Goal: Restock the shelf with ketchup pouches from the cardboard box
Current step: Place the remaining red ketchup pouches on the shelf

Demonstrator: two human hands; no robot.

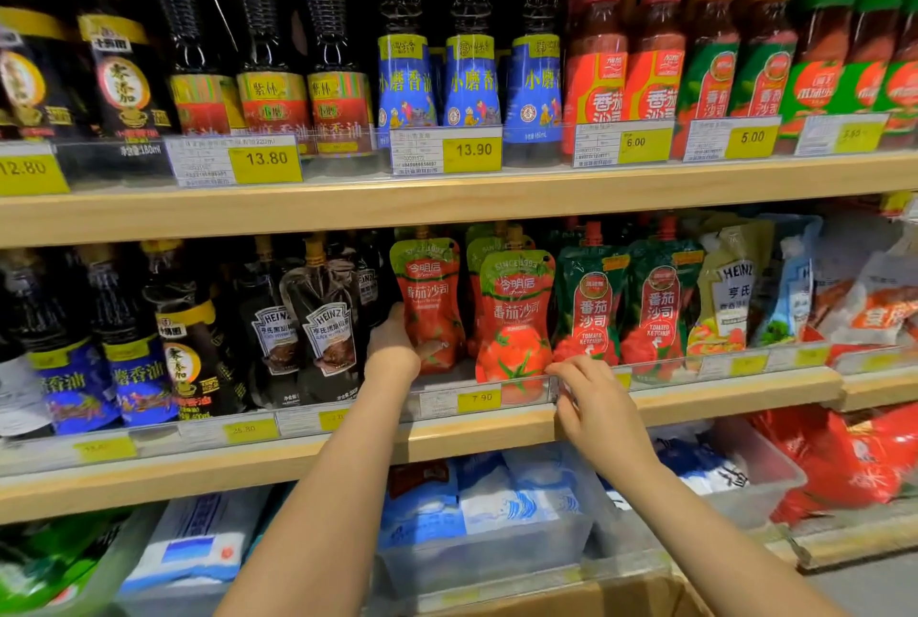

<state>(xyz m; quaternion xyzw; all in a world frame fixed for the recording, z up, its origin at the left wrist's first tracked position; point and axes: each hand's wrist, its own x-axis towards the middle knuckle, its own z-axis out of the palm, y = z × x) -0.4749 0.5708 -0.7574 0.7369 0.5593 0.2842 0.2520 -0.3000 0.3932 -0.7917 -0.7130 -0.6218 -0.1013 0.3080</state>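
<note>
**Hands at the ketchup pouches on the middle shelf**

Two red ketchup pouches with green tops are standing upright on the middle shelf (695, 400), behind its clear front rail. The left hand (397, 341) is gripping the left pouch (428, 303) low on its side, fingers behind it and thumb across the front. The right pouch (516, 318) is standing just beside it, nearer the shelf edge. The right hand (593, 400) is resting at the clear rail (497, 398) just right of that pouch, fingers bent (whether they are pinching the rail I cannot tell). Green ketchup pouches (626, 303) are standing to the right, dark sauce pouches (298, 323) to the left. A cardboard box (571, 599) is showing at the near bottom edge.
</note>
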